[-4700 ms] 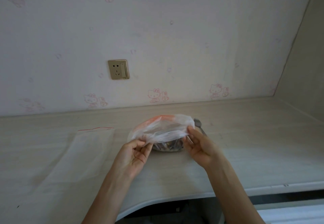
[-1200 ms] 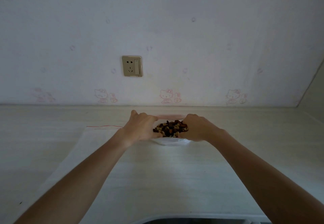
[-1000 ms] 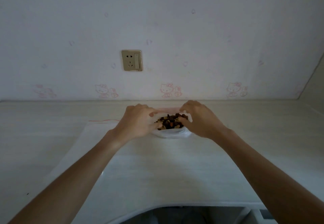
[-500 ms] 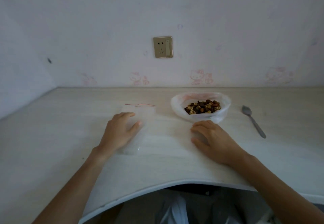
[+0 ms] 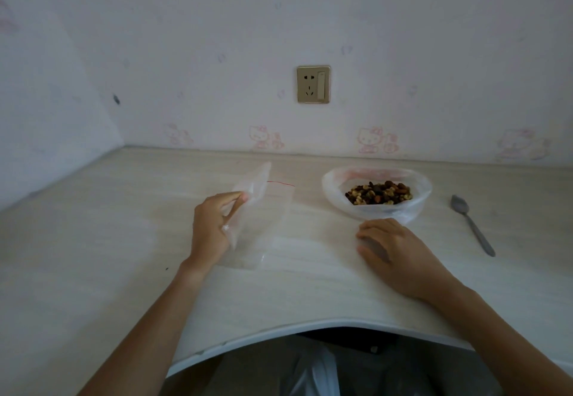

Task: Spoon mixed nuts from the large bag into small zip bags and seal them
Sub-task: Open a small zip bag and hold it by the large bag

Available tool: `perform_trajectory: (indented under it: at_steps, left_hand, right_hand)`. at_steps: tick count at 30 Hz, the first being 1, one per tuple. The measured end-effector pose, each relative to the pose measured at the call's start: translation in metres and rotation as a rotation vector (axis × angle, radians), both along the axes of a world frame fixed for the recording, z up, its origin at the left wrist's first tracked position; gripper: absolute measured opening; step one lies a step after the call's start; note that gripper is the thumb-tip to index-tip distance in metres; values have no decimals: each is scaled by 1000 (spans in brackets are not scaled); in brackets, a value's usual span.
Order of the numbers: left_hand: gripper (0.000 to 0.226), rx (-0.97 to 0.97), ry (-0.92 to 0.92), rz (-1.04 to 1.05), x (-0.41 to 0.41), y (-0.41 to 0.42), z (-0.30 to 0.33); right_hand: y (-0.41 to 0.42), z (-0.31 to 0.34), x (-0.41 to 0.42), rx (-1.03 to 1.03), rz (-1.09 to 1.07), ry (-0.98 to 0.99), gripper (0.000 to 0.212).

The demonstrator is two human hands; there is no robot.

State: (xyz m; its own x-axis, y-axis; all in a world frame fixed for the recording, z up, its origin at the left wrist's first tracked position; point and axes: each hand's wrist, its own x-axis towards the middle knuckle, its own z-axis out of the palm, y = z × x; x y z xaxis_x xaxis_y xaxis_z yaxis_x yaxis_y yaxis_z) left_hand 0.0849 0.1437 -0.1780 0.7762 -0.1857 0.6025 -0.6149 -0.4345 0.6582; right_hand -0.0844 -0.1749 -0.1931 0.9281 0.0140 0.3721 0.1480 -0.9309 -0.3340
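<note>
The large bag sits open on the desk at centre right, its rim rolled down around a heap of mixed nuts. My left hand pinches a clear small zip bag and lifts one edge off a small stack of zip bags with a red seal line. My right hand rests on the desk just in front of the large bag, fingers loosely bent, holding nothing. A metal spoon lies flat to the right of the large bag.
The pale wooden desk meets wallpapered walls at the back and left. A wall socket is above the bags. The desk's front edge curves inward near my body, with a plastic bag below it.
Both hands left the large bag after opening its rim. My left hand moved to the zip bags and now lifts one by its edge. My right hand stays on the desk.
</note>
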Motion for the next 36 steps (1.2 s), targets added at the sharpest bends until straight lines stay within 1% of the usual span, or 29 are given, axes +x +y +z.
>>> perform_trajectory:
  at_steps: [2, 4, 5, 7, 9, 12, 13, 15, 16, 18, 20, 22, 24, 26, 27, 29, 30, 32, 34, 35, 36]
  left_hand:
    - [20, -37, -71, -17, -5, -6, 11]
    - [19, -45, -120, -41, -14, -20, 24]
    - [19, -40, -154, -51, -18, -29, 29]
    - [20, -14, -239, -72, -30, -51, 36]
    - [18, 33, -322, -84, -45, -75, 40]
    - [14, 151, -446, -82, -68, -112, 42]
    - [14, 179, -478, -91, -75, -123, 41]
    - [16, 210, -504, -146, -88, -142, 40]
    - [20, 211, -482, -187, -93, -150, 39]
    - [26, 132, -362, -245, -101, -159, 42]
    - [31, -73, -158, -238, -103, -166, 52]
    - [38, -230, 76, -184, -94, -173, 66]
    - [52, -240, 314, -133, -79, -177, 81]
    - [70, -172, 458, -156, -69, -176, 90]
    - [75, -138, 502, -193, -68, -174, 93]
    - [73, -104, 556, -278, -72, -172, 96]
    - [68, -103, 559, -320, -75, -171, 96]
    - [50, -123, 534, -369, -80, -169, 95]
    - [31, -137, 499, -363, -85, -167, 95]
    - [26, -137, 475, -348, -87, -167, 95]
    - [23, -144, 446, -332, -89, -167, 95]
  right_hand:
    - [1, 2, 0, 7, 1, 27, 29]
    - [3, 5, 1, 76, -7, 35, 27]
    - [6, 8, 1, 168, -19, 30, 26]
    - [13, 21, 1, 452, -47, 14, 26]
    - [21, 42, 1, 723, -30, 8, 31]
    - [26, 69, -1, 1040, 59, 2, 44]
    - [25, 75, -2, 1115, 62, -14, 43]
    - [21, 81, -6, 1210, 19, -84, 25]
    - [18, 82, -9, 1236, -24, -123, 19]
    - [7, 82, -16, 1224, -98, -187, 19]
    - [-3, 84, -23, 1154, -101, -230, 25]
    - [-11, 85, -28, 1142, -56, -255, 24]
    - [-15, 85, -30, 1160, -10, -282, 22]
    - [-16, 85, -31, 1157, 21, -305, 22]
    - [-16, 85, -30, 1147, 29, -316, 23]
    - [-14, 86, -30, 1126, 29, -322, 26]
    - [-12, 87, -30, 1123, 32, -311, 28]
    - [-10, 90, -32, 1086, 19, -268, 27]
    - [-8, 94, -35, 1003, -43, -183, 17]
    - [-8, 95, -37, 956, -55, -119, 26]
    - [-8, 95, -40, 911, -56, -58, 42]
